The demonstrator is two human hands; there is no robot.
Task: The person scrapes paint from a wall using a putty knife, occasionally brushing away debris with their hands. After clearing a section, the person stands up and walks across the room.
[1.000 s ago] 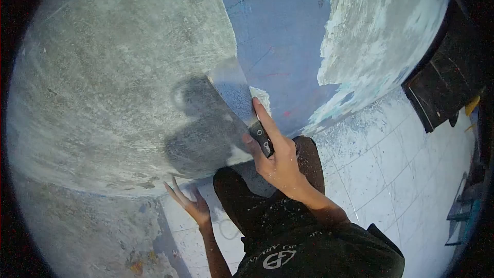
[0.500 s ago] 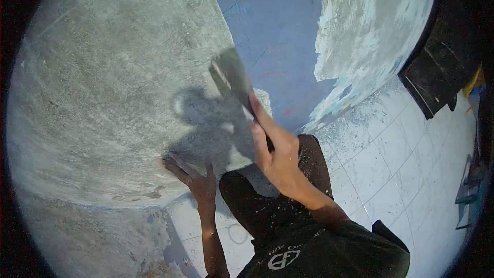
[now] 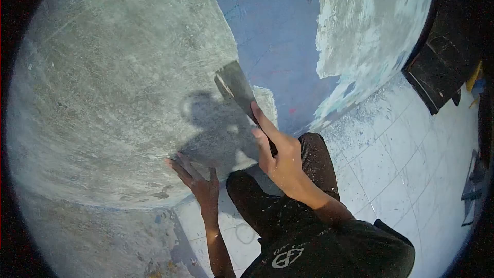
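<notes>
My right hand (image 3: 283, 159) is wrapped round the dark handle of a scraper (image 3: 234, 83), index finger stretched along it. The broad flat blade points up and left, its end at the wall close to where bare grey plaster (image 3: 113, 87) meets blue paint (image 3: 278, 36). Lower on the wall, my left hand (image 3: 196, 177) rests against the grey plaster with its fingers spread. A shadow of my head and arm falls on the plaster between the two hands.
White floor tiles (image 3: 381, 175) below are strewn with paint flakes and dust along the wall's foot. More scraped wall (image 3: 360, 20) lies right of the blue strip. A black object (image 3: 437, 72) stands at the far right. My bent knees are close to the wall.
The scraper blade, blurred before, is now sharp and sits slightly lower on the wall. My left hand keeps its place on the plaster. The view has shifted a little.
</notes>
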